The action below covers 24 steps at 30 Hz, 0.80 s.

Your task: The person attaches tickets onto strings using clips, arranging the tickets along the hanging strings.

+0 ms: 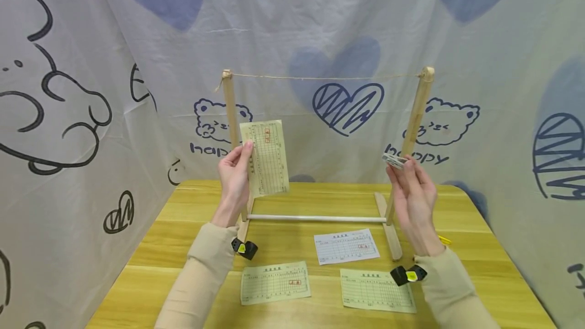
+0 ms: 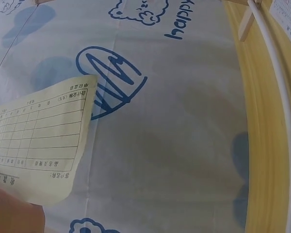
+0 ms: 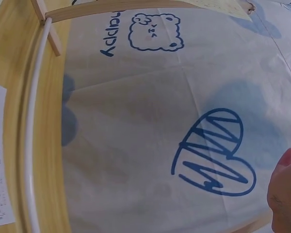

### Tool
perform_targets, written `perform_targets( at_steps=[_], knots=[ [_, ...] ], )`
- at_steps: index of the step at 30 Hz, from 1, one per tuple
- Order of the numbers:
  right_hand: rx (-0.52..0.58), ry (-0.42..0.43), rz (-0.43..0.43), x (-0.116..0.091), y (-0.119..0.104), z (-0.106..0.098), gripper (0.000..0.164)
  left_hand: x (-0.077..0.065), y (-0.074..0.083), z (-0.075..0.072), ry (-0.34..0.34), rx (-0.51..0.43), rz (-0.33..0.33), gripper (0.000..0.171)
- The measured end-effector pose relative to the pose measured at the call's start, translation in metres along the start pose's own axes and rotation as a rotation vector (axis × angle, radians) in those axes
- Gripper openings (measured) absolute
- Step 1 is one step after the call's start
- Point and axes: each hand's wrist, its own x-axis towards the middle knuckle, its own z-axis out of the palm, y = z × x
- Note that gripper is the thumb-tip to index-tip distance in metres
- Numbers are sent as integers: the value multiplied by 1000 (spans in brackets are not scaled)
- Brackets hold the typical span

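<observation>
My left hand [image 1: 236,169] pinches a yellow printed receipt slip [image 1: 267,159] by its left edge and holds it upright in the air, in front of the left post of a wooden frame. The same slip [image 2: 39,141] fills the left side of the left wrist view. My right hand [image 1: 415,192] pinches a small pale clip [image 1: 394,160], likely a clothespin, near the right post [image 1: 417,116]. In the right wrist view only part of the right hand [image 3: 286,189] shows, and the clip is out of sight. A thin string [image 1: 320,77] spans the tops of both posts.
On the wooden table [image 1: 183,258] lie a white slip [image 1: 346,247], a yellow slip [image 1: 275,283] at the front left and another yellow slip [image 1: 377,290] at the front right. A white rod [image 1: 315,218] joins the frame's feet. Something small and yellow [image 1: 444,240] lies beside the right wrist.
</observation>
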Motion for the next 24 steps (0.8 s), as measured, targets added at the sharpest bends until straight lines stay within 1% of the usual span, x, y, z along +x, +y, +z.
perform_targets(
  at_steps=[5,8,12,17,20,24],
  knots=[
    [31,-36,-17,7,-3,14,31,3,5,0,2,17,-7,10],
    [48,-53,-18,10,-4,22,28,5,8,1,-1,17,2,8],
    [60,-82,-23,13,-4,31,25,7,11,3,-9,21,10,6],
    [87,-117,-28,16,-2,40,22,8,14,3,-12,33,-2,6],
    [85,-136,-35,19,-1,45,23,9,15,3,-14,35,-10,7],
    [55,-161,-58,22,0,54,21,11,17,4,-23,28,-9,8]
  ],
)
